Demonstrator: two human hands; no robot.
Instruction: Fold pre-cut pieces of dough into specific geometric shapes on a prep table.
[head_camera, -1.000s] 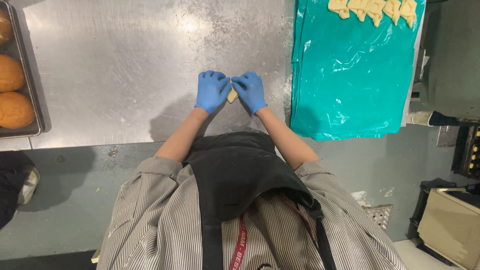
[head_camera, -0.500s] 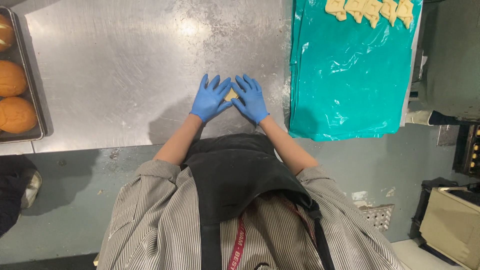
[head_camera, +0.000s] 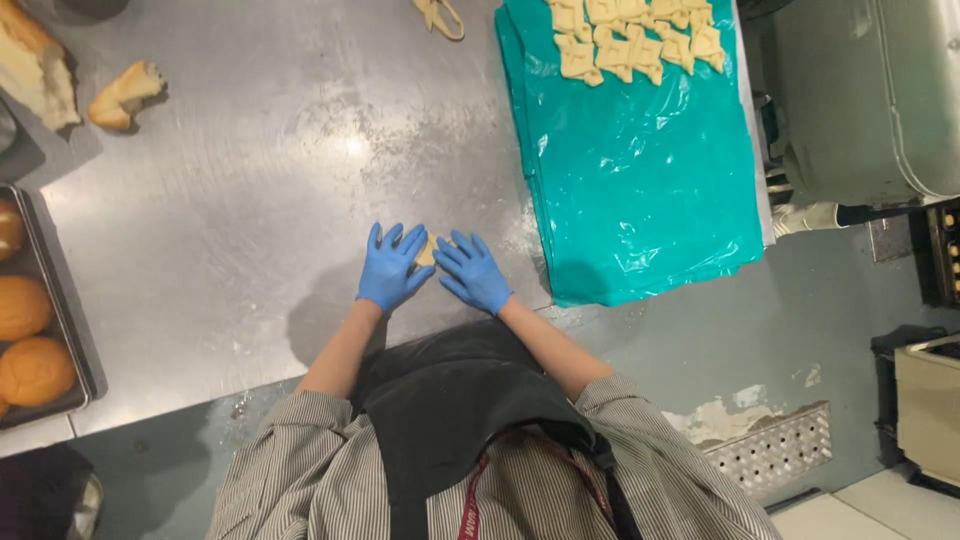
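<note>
- The steel table fills most of my view, dusted with flour near the middle.
- At two o'clock lies a teal plastic sheet, its far end covered with rows of folded dough pieces.
- At nine o'clock, a metal tray holds round browned buns.
- At eleven o'clock sit torn bread chunks.
- My left hand, in a blue glove, lies flat with fingers spread, gripping nothing, its fingertips pressing the dough's left edge.
- My right hand, also gloved, is likewise flat and unclenched, touching the dough's right edge.
- The small dough piece sits on the table between my two hands, at twelve o'clock from my chest, mostly hidden by my fingers.
</note>
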